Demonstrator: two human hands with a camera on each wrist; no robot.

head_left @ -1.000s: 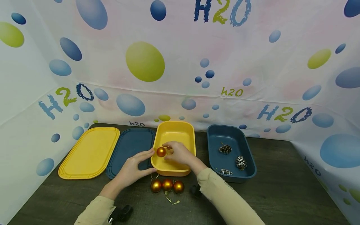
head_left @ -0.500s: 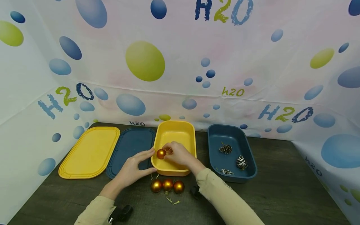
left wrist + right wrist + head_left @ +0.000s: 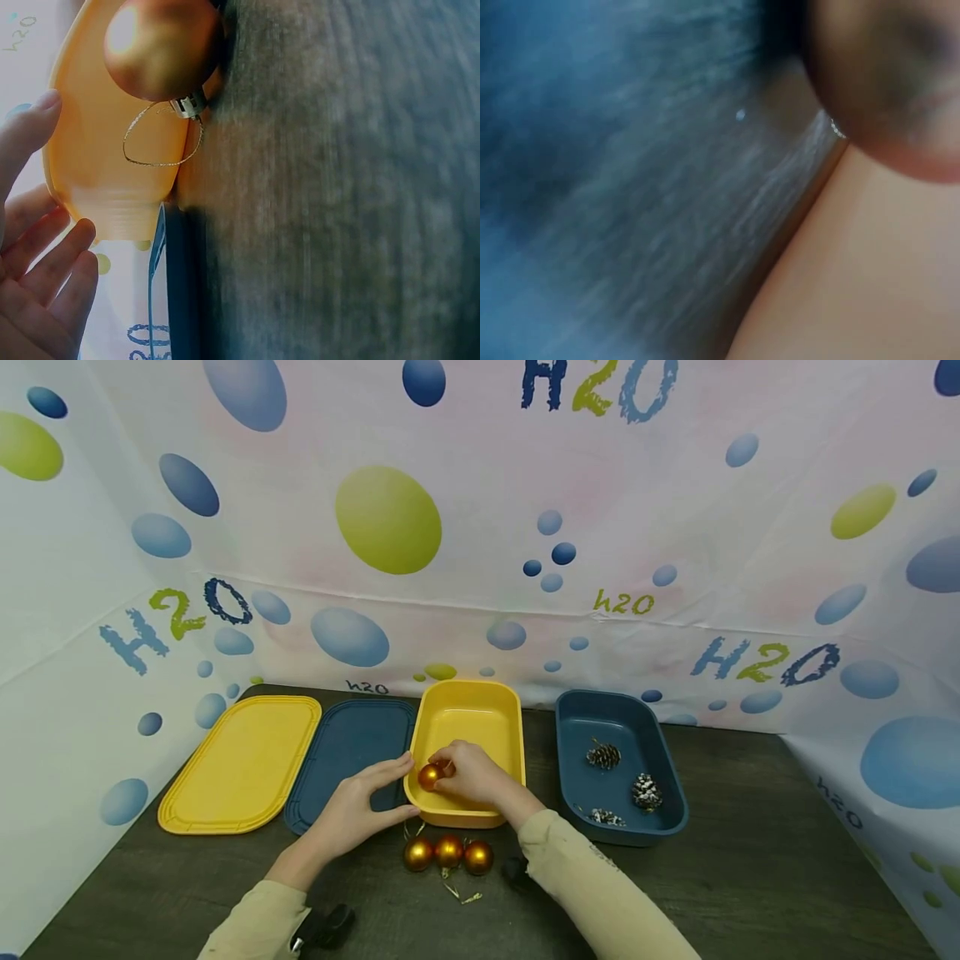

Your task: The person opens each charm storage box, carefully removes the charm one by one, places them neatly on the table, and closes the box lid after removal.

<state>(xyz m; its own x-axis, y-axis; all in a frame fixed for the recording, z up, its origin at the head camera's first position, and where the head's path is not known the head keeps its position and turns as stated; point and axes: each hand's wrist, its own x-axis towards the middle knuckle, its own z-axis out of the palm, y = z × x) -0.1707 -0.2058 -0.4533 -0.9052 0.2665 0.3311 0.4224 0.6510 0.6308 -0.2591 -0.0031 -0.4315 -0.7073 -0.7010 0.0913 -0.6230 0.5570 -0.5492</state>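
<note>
My right hand (image 3: 474,774) reaches into the yellow tray (image 3: 472,693) and pinches an orange-gold Christmas ball (image 3: 429,777) low over its left side. Whether that ball touches the bottom cannot be told. My left hand (image 3: 360,810) has its fingers fairly straight and touches the tray's left rim; in the left wrist view, the left hand (image 3: 45,262) shows thumb and fingers spread beside the yellow wall. Several more Christmas balls are around: a left one (image 3: 417,854), a middle one (image 3: 448,852) and a right one (image 3: 478,857) lie in a row before the tray.
To the right stands a blue tray (image 3: 600,702) holding pinecones (image 3: 647,792). A yellow lid (image 3: 240,764) and a blue lid (image 3: 360,735) lie to the left. Patterned cloth (image 3: 480,568) rises behind the dark table (image 3: 750,843). The right wrist view is blurred.
My right hand has lowered the Christmas ball slightly toward the near end of the yellow tray, its fingers closing nearer around it. My left hand stays at the rim.
</note>
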